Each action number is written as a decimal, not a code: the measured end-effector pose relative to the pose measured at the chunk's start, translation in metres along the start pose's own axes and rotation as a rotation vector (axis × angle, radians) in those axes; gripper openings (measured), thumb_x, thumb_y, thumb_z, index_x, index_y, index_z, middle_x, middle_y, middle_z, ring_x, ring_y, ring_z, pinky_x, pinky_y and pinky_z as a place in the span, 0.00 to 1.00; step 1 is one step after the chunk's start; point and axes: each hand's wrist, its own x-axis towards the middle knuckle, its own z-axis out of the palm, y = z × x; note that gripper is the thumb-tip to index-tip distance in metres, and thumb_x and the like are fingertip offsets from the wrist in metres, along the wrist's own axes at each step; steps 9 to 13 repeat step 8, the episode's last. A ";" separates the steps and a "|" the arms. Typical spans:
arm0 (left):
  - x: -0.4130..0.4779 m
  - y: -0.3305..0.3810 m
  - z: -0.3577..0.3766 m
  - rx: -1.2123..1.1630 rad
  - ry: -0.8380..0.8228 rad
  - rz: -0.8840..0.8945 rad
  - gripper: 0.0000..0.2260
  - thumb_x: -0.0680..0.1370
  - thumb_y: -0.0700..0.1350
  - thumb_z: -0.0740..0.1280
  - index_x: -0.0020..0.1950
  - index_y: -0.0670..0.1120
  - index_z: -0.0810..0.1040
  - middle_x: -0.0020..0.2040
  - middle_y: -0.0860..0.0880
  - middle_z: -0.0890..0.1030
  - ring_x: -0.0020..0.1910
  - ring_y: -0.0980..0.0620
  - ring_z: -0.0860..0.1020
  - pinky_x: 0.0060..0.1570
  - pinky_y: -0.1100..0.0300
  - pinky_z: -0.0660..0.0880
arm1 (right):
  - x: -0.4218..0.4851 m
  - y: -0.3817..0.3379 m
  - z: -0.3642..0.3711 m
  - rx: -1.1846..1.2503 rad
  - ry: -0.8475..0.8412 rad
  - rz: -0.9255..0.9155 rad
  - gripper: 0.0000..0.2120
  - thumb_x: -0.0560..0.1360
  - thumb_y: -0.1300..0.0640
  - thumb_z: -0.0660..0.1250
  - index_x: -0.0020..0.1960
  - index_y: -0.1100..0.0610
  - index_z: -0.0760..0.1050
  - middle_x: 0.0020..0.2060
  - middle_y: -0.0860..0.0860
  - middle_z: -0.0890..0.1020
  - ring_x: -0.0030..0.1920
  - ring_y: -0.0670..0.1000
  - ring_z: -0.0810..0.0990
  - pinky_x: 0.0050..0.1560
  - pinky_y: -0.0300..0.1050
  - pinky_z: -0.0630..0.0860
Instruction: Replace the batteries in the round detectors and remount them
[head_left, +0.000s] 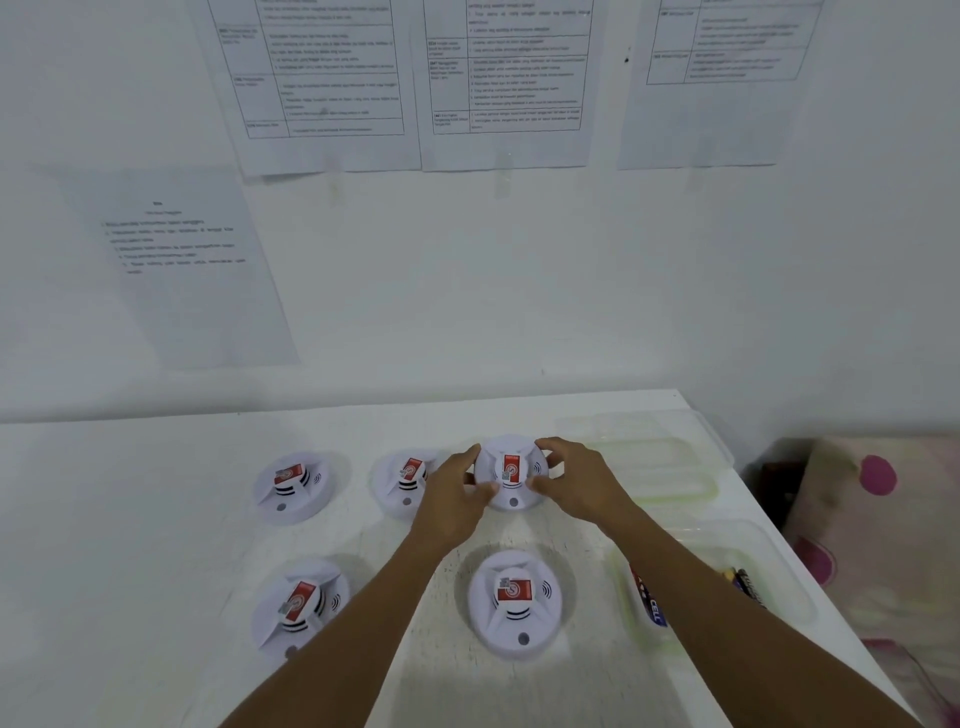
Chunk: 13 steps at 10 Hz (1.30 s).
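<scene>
Left grip (457, 488) and right grip (576, 483) clasp white, red-labelled detector (511, 470).

A white table (156, 519) stands against the wall and carries five round white smoke detectors, each with a red label on top. The front detector (514, 603) lies near the table's near edge. Directly behind it is the rear detector (511, 473); whether that one rests on the surface cannot be told. Behind and left of the front detector lie the middle detector (405, 480) and, further left, the far-left detector (291, 486). Level with it to the left lies the near-left detector (301, 605). Just right of it sits a clear plastic tray (769, 551), and behind and right another clear tray (691, 441).
</scene>
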 end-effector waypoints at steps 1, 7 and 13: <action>-0.003 -0.001 0.004 0.073 -0.011 0.013 0.14 0.76 0.42 0.71 0.60 0.42 0.76 0.52 0.48 0.83 0.47 0.52 0.81 0.50 0.58 0.77 | 0.002 0.000 0.002 -0.005 -0.007 0.003 0.22 0.74 0.56 0.71 0.67 0.55 0.73 0.58 0.52 0.80 0.49 0.48 0.78 0.54 0.42 0.74; -0.009 0.010 0.011 0.236 0.021 -0.030 0.10 0.80 0.46 0.67 0.53 0.40 0.77 0.43 0.45 0.82 0.44 0.47 0.80 0.44 0.59 0.70 | 0.010 0.004 0.015 -0.207 -0.022 0.093 0.08 0.77 0.57 0.63 0.50 0.61 0.77 0.49 0.57 0.81 0.46 0.54 0.78 0.45 0.44 0.73; -0.022 0.013 0.007 0.179 0.064 -0.081 0.22 0.81 0.51 0.65 0.72 0.42 0.71 0.62 0.45 0.80 0.59 0.49 0.79 0.53 0.64 0.73 | -0.006 -0.001 0.018 -0.273 0.094 0.037 0.11 0.77 0.55 0.63 0.58 0.57 0.73 0.55 0.55 0.76 0.51 0.53 0.75 0.47 0.44 0.72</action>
